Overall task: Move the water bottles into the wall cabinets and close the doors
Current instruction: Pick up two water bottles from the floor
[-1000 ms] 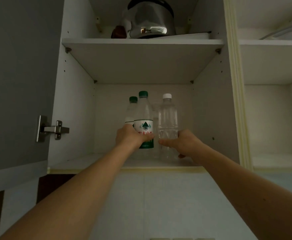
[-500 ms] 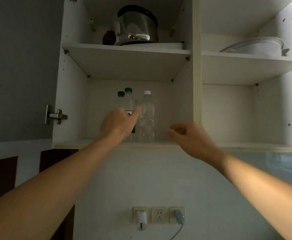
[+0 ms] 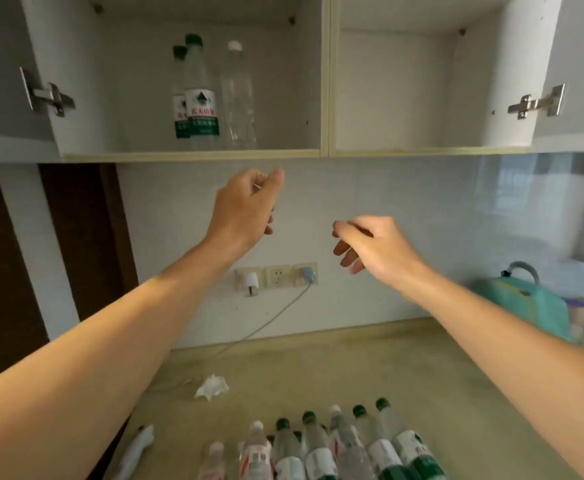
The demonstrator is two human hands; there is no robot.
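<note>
White open wall cabinet [image 3: 193,154] above both hands holds three clear plastic bottles [image 3: 200,98]. Beige counter [image 3: 352,368] below carries the remaining row [image 3: 318,448]. Left hand [image 3: 243,209], right hand [image 3: 373,244]: empty, fingers loosely curled. Advice: grasp mid-body, one per hand.

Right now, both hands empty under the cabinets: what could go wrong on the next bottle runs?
1. The three bottles in the left cabinet stand tightly grouped mid-shelf; sliding another in could topple them.
2. The counter bottles are packed side by side near the front edge; the left hand or right hand grabbing one may knock its neighbours.
3. Both doors are open, so a hinge could catch an arm.
</note>
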